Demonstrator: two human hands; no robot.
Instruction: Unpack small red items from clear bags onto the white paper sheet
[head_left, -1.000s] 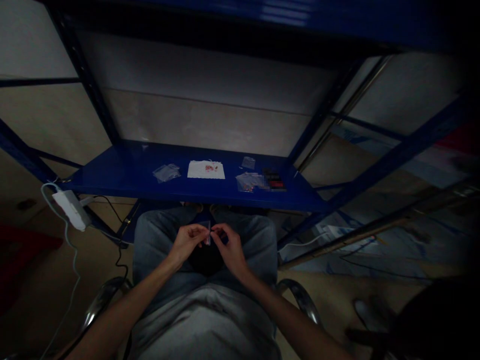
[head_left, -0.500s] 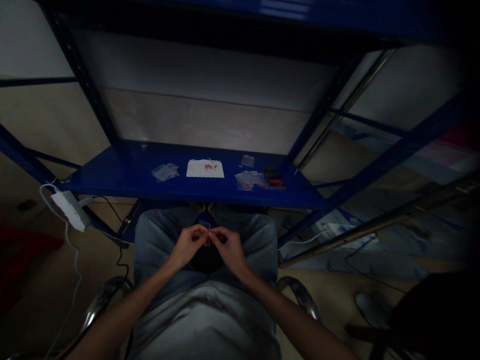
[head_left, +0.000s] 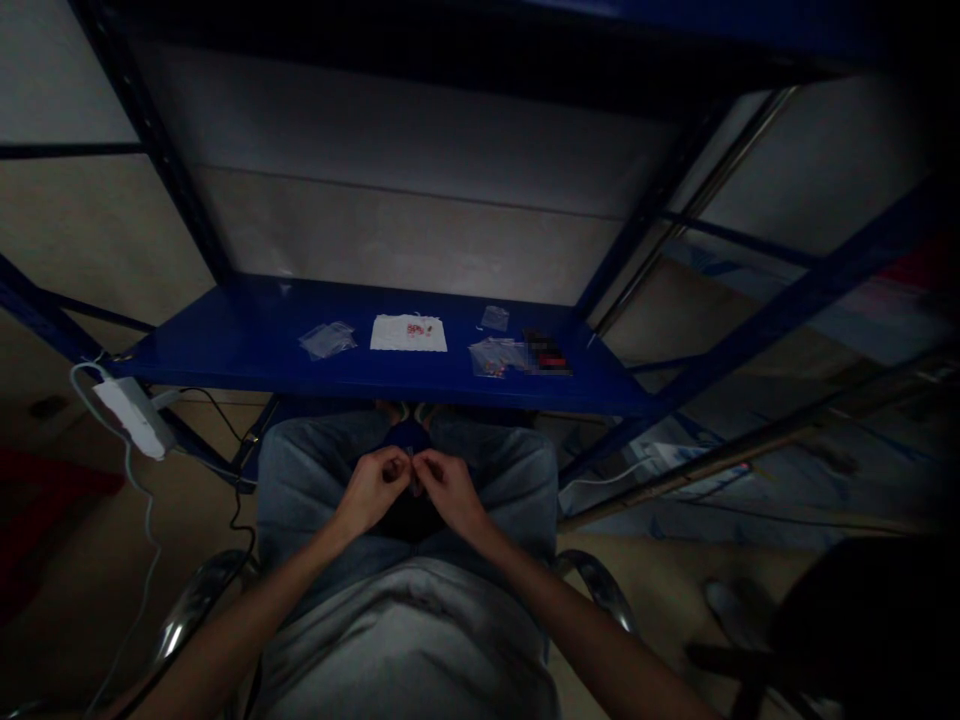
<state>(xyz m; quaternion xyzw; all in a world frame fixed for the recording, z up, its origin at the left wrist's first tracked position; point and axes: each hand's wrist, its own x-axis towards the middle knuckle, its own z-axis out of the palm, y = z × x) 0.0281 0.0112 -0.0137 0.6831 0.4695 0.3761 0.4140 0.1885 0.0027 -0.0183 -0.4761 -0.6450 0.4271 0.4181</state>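
Above my lap, my left hand (head_left: 371,490) and my right hand (head_left: 451,488) meet fingertip to fingertip. Both are closed in a pinch on what looks like a small clear plastic bag (head_left: 415,487), largely covered by the fingers; its contents are too dark to make out. On the blue shelf (head_left: 247,345) ahead lies a white sheet of paper (head_left: 386,336) bearing small red pieces (head_left: 417,328). Several flat clear bags (head_left: 328,341) lie left of the paper. To its right are clear bags with small bits inside (head_left: 491,358) and a single clear bag (head_left: 495,318).
A blurred dark-and-red item (head_left: 547,353) lies at the shelf's right. Blue uprights (head_left: 176,200) frame the shelf. A white power strip (head_left: 133,415) with cables hangs at left. Chair armrests (head_left: 596,590) flank me. A shoe (head_left: 724,605) and a dark seat (head_left: 862,620) are at lower right.
Both hands have shifted very slightly left, still pinched together. The view has tilted a little; the things on the shelf lie as before.
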